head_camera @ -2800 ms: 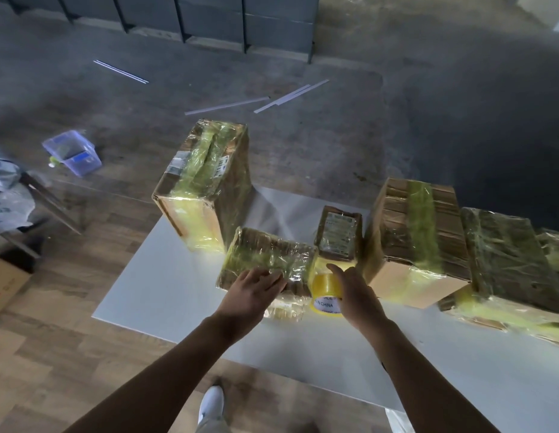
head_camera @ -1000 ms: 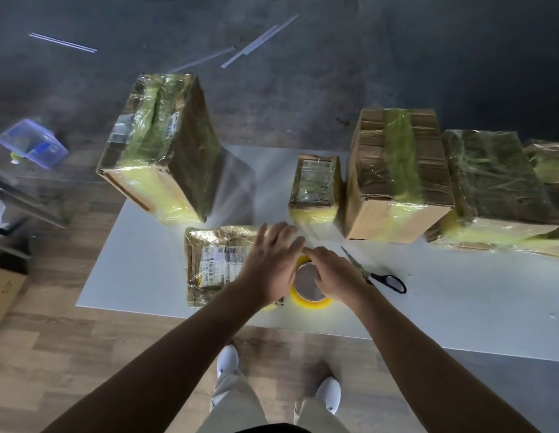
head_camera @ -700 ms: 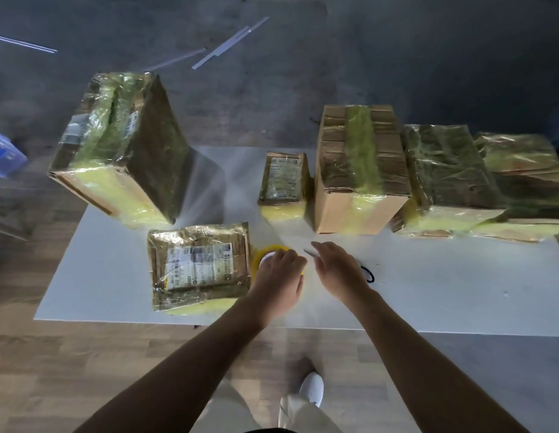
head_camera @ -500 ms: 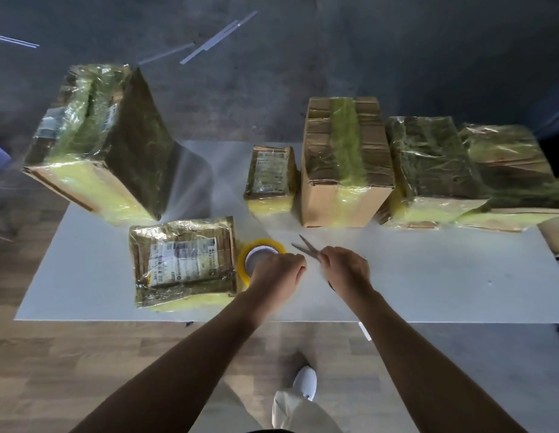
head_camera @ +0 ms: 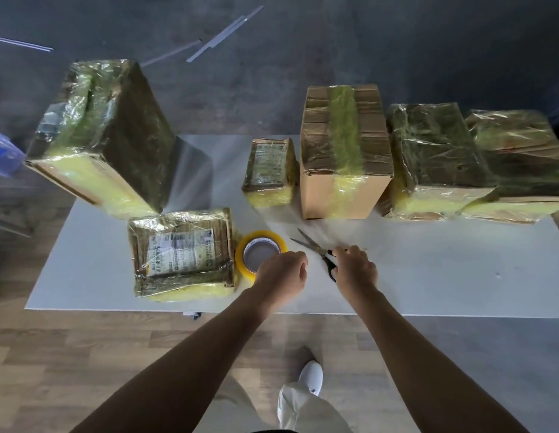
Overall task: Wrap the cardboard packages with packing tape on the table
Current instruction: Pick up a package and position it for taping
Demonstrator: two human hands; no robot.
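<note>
Wood-look flooring and dark grey carpet surround a white rectangular table [head_camera: 428, 276], seen from above by the person standing at its near edge.

A flat cardboard package wrapped in glossy tape, with a printed label [head_camera: 181, 254], lies near the front left of the table. Just to its right sits a yellow roll of packing tape [head_camera: 244, 267], lying flat with its core facing up.

The left hand [head_camera: 281, 273] is curled into a loose fist over the roll's near right rim. The knuckles hide the contact, so I cannot tell whether it grips the roll.

The right hand [head_camera: 354, 267] has its fingers curled round the handles of black-handled scissors [head_camera: 315, 245]. Their blades are parted and point away and to the left, low over the table.

Along the far side stand:
- a large tape-wrapped box [head_camera: 100, 135] tilted at the left corner
- a small labelled package [head_camera: 269, 170]
- a tall brown carton with one tape band [head_camera: 343, 151]
- two wrapped boxes [head_camera: 434, 157] at the right, touching each other

A white shoe [head_camera: 311, 376] shows below, and pale strips [head_camera: 222, 39] lie on the carpet.
</note>
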